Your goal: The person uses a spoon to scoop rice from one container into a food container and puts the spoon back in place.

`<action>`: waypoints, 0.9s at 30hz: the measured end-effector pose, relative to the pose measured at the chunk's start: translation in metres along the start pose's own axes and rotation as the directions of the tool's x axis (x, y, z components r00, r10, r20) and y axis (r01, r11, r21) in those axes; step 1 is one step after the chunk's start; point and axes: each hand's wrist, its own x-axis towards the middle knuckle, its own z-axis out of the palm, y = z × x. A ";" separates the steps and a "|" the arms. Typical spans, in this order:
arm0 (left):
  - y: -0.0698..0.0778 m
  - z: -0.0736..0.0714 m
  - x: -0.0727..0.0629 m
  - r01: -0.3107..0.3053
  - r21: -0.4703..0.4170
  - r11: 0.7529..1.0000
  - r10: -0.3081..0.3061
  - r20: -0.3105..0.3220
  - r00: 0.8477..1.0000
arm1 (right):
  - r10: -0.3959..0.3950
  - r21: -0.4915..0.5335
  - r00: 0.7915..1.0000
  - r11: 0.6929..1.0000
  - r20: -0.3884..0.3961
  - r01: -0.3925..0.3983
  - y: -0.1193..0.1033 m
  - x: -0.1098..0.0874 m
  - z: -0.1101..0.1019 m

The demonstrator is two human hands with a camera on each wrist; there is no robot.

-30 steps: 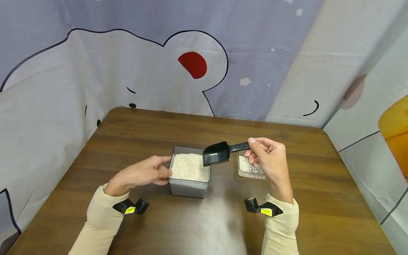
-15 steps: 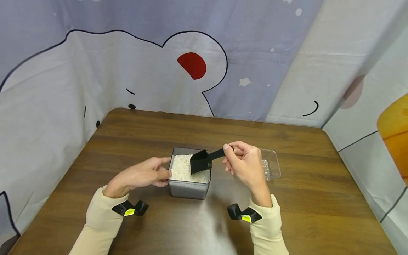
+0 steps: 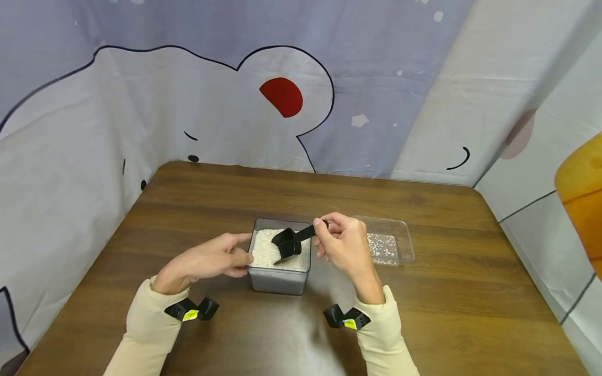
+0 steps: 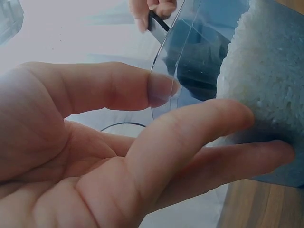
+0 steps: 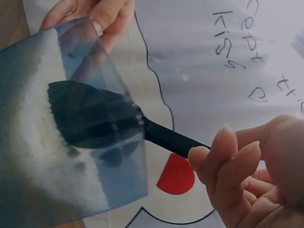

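One black scoop (image 3: 285,240), likely light and stiff, best held by its handle (image 3: 305,233), dips into rice (image 3: 264,251) in a gray tub (image 3: 278,284). The right hand (image 3: 347,244) pinches the handle toward two o'clock; the left hand (image 3: 209,257), fingers extended, touches the tub's nine o'clock side. At three, a clear tray (image 3: 403,242) holds scattered grains (image 3: 382,245).
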 end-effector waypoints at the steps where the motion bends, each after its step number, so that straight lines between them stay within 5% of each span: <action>1: 0.000 0.001 0.001 0.001 0.001 1.000 -0.001 -0.001 1.000 | 0.012 0.008 1.000 1.000 0.003 -0.012 0.002 0.000 0.000; 13: -0.002 0.002 0.001 0.002 -0.007 1.000 -0.002 -0.010 1.000 | 0.114 0.126 0.985 0.983 0.127 -0.130 0.028 0.010 0.005; 27: -0.002 0.002 0.000 -0.002 -0.049 0.999 0.002 -0.006 1.000 | 0.243 0.347 0.956 0.893 0.166 -0.288 0.062 0.019 0.008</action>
